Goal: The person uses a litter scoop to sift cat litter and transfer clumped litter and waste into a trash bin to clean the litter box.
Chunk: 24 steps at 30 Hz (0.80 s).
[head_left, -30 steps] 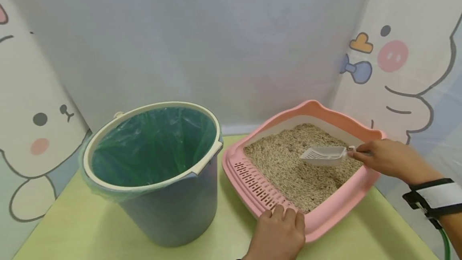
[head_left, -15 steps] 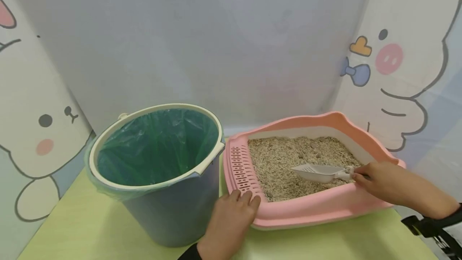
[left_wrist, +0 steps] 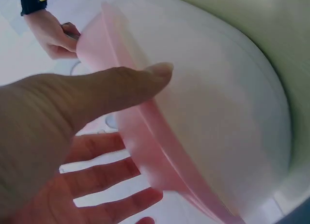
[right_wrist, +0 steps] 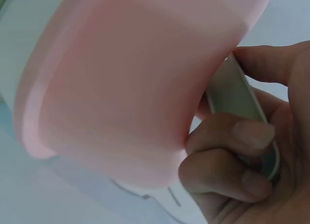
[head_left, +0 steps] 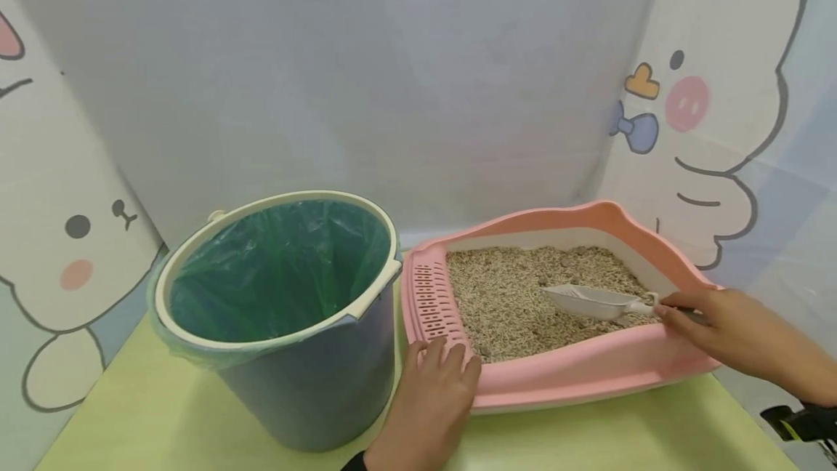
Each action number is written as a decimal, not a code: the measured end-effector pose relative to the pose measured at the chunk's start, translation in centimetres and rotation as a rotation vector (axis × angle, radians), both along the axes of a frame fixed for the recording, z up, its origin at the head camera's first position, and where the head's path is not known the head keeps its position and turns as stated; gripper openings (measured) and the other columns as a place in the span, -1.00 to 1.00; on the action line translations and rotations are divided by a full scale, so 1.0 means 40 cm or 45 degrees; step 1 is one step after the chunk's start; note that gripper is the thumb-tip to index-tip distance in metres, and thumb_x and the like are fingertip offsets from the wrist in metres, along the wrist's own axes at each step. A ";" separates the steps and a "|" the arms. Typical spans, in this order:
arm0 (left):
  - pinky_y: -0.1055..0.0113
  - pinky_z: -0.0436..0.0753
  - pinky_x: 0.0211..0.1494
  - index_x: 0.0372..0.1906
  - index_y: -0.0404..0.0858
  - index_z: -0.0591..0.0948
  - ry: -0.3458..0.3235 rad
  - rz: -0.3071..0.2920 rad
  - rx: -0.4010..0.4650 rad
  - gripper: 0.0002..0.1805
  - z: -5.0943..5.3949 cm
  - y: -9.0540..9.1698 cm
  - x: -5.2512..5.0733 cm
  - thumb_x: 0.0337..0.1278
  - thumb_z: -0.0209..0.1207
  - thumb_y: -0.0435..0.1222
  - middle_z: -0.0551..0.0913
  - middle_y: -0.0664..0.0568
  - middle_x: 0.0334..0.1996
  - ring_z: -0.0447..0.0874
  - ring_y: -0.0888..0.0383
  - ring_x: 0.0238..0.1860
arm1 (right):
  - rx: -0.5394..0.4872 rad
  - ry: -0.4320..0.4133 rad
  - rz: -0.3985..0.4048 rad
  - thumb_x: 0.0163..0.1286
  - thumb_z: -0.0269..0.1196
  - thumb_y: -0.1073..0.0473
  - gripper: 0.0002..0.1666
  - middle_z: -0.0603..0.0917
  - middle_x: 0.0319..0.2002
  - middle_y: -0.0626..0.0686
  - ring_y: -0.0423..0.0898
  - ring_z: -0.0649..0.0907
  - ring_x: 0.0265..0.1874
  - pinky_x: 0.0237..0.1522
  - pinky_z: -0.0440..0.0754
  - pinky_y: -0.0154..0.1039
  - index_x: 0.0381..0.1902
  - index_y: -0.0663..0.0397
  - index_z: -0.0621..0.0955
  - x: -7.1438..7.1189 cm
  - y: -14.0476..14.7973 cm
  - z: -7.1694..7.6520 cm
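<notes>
A pink-and-white litter box [head_left: 575, 369] stands angled on the table, filled with tan pellet litter [head_left: 503, 296]. My left hand [head_left: 428, 391] grips its near left corner, fingers over the slotted rim. The left wrist view shows the thumb [left_wrist: 131, 83] against the outer side. My right hand [head_left: 726, 329] holds a pale litter scoop [head_left: 588, 302] by the handle over the right side. In the right wrist view, curled fingers wrap the scoop's handle [right_wrist: 235, 91] beside the pink wall. The scoop's slotted blade is over the litter; whether it touches is unclear.
Left of the litter box stands a grey-blue bucket [head_left: 320, 398] with a cream rim and a green bag lining it. Both stand on a yellow-green table [head_left: 163, 420]. A pale curtain [head_left: 392, 78] with cartoon animals hangs close behind and at the sides.
The litter box has turned, its slotted side swinging toward the bucket. My left hand moved left with its corner. The scoop dropped lower, went left, then came back right.
</notes>
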State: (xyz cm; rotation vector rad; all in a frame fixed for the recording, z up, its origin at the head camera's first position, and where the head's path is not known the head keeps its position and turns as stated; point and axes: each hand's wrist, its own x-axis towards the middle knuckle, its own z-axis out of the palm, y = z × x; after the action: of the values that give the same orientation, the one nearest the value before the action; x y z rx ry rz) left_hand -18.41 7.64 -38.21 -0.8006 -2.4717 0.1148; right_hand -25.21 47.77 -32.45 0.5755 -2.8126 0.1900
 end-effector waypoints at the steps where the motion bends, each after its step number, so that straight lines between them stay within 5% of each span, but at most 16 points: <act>1: 0.11 0.59 0.08 -0.02 -0.02 0.66 0.026 -0.006 -0.012 -0.64 -0.001 0.019 0.005 0.03 0.45 -0.21 0.71 0.14 -0.12 0.64 0.09 0.02 | 0.003 -0.003 -0.005 0.51 0.31 0.13 -0.87 0.53 -0.52 -0.35 -0.46 0.35 -0.54 -0.45 0.37 -0.32 -0.27 -0.19 0.75 -0.004 0.013 -0.001; 6: 0.25 0.59 -0.03 0.05 -0.03 0.69 0.252 -0.034 -0.030 -0.62 -0.031 0.108 0.017 0.08 0.41 -0.19 0.71 0.17 -0.17 0.67 0.21 -0.12 | 0.042 0.044 -0.006 0.52 0.30 0.12 -0.89 0.55 -0.54 -0.33 -0.46 0.39 -0.56 -0.48 0.42 -0.27 -0.19 -0.04 0.75 -0.030 0.066 -0.006; 9: 0.32 0.57 -0.09 0.09 -0.03 0.72 0.292 0.005 -0.021 -0.65 -0.044 0.132 0.023 0.18 0.35 -0.16 0.72 0.19 -0.17 0.68 0.24 -0.16 | 0.046 0.175 0.055 0.44 0.37 0.14 -0.91 0.59 -0.52 -0.34 -0.48 0.42 -0.54 -0.48 0.48 -0.24 -0.15 -0.02 0.76 -0.049 0.091 -0.009; 15: 0.27 0.57 -0.10 0.05 0.06 0.73 0.210 0.105 0.064 -0.53 -0.040 0.159 0.037 -0.08 0.48 -0.22 0.75 0.23 -0.20 0.67 0.19 -0.15 | 0.075 0.326 0.177 0.38 0.42 0.11 -0.89 0.63 -0.50 -0.32 -0.46 0.44 -0.56 -0.50 0.48 -0.22 -0.17 -0.07 0.75 -0.083 0.113 -0.004; 19: 0.22 0.57 -0.07 0.02 0.08 0.71 0.137 0.170 0.092 -0.55 -0.030 0.168 0.042 -0.05 0.51 -0.24 0.77 0.24 -0.19 0.65 0.17 -0.15 | 0.091 0.263 0.159 0.42 0.39 0.07 -0.88 0.61 -0.54 -0.33 -0.42 0.44 -0.59 -0.50 0.47 -0.21 -0.15 -0.08 0.78 -0.082 0.114 0.007; 24: 0.16 0.58 -0.05 0.03 0.05 0.72 0.109 0.298 0.061 -0.63 -0.022 0.164 0.043 0.09 0.46 -0.23 0.77 0.21 -0.17 0.66 0.14 -0.14 | 0.081 0.111 0.122 0.50 0.32 0.04 -0.83 0.59 -0.58 -0.32 -0.37 0.44 -0.60 -0.50 0.45 -0.21 -0.12 -0.08 0.80 -0.040 0.105 0.015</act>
State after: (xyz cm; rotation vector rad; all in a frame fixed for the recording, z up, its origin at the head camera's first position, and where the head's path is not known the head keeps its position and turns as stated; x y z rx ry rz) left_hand -16.69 14.19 -39.08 -0.4742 -2.4682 0.1696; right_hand -26.82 51.98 -31.86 0.7159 -2.7176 0.0914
